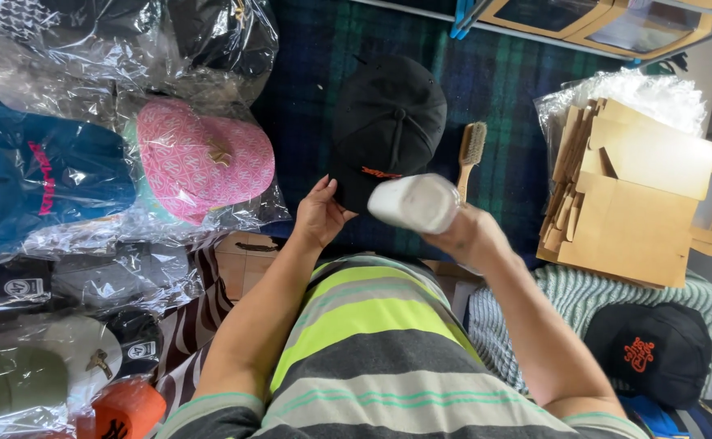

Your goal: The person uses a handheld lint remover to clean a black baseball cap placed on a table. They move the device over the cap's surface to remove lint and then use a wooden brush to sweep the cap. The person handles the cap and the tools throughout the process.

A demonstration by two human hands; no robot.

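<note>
While your left hand (317, 218) pinches the near edge of the black cap (387, 126), thumb on top and fingers underneath, your right hand (471, 236) is closed around a white roller (414, 202) held just above the cap's near brim. By my judgement the cleaning is at an early or middle stage: the roller hovers at the brim and I cannot tell whether it touches the fabric, and the crown farther away looks unworked. The cap lies on the plaid blanket (502, 89), directly far of both hands, with the wooden brush (470, 154) just to its right, lying unused. Bagged caps such as the pink cap (201, 158) sit at left, folded cardboard boxes (632, 195) at right
</note>
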